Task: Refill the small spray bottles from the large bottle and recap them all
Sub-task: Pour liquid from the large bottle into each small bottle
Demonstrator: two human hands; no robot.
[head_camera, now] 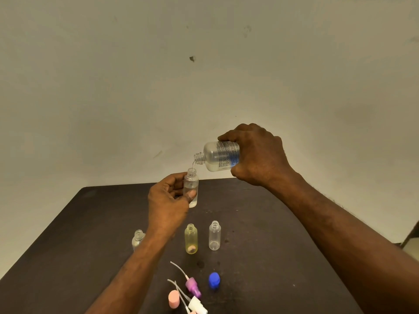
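Note:
My right hand (258, 155) grips the large clear bottle (217, 156), tipped with its open neck to the left. A thin stream of clear liquid falls from it into a small clear spray bottle (191, 182), which my left hand (167, 200) holds upright above the dark table (272, 234). On the table stand three uncapped small bottles: a clear one (137, 240) partly behind my left forearm, a yellowish one (191, 239) and a clear one (214, 235).
Near the table's front edge lie a purple spray head with its tube (192, 286), a pink cap (174, 299), a white spray head (197, 304) and a blue cap (214, 280). A pale wall rises behind the table.

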